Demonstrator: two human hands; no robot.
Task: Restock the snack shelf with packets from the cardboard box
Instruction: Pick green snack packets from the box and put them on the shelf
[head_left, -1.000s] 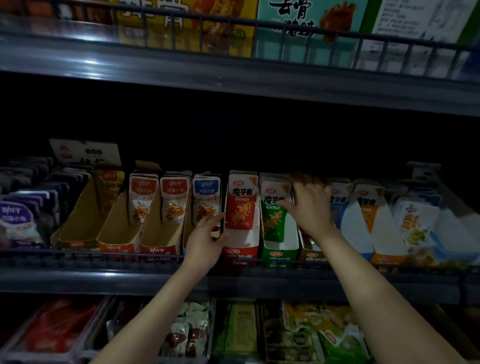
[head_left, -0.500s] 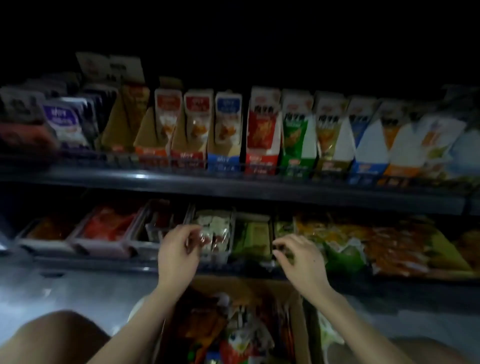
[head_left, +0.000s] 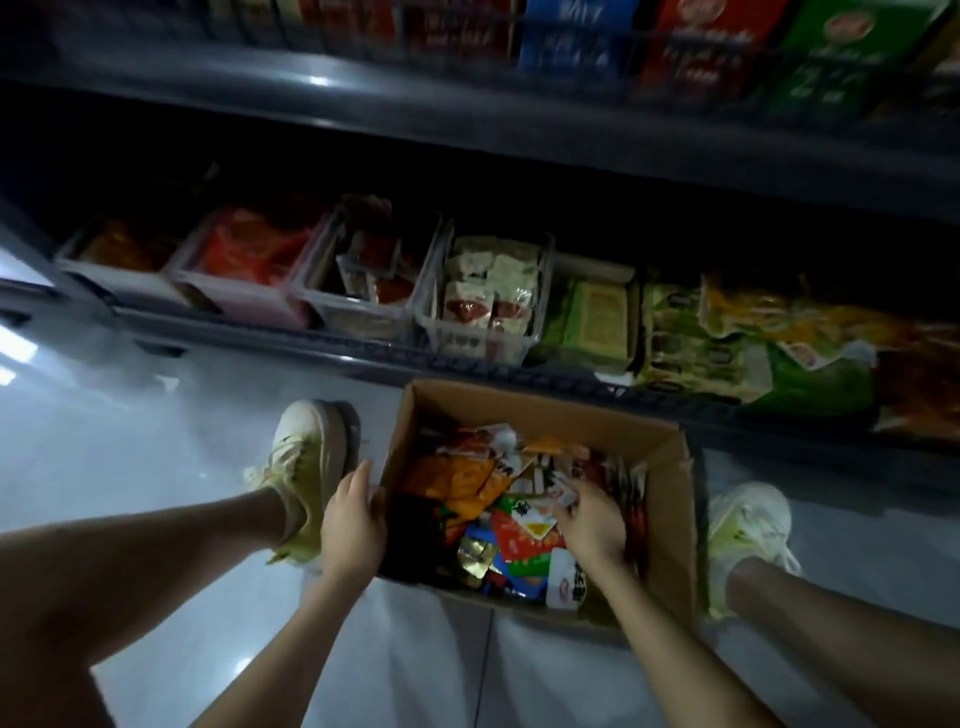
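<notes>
Left hand (head_left: 353, 525) was noted clasped over the left wall of the cardboard box (head_left: 519, 410), thumb outside. Right hand (head_left: 592, 525) was found among the loose packets (head_left: 467, 478) inside, fingers bent; whether a packet was held could not be told. Box was set on the pale floor (head_left: 156, 426) between two light shoes (head_left: 306, 462), just before the snack shelf (head_left: 363, 358). Clear bins (head_left: 483, 338) of packets were ranged along that shelf; boxed stock (head_left: 691, 47) was seen above, blurred.
</notes>
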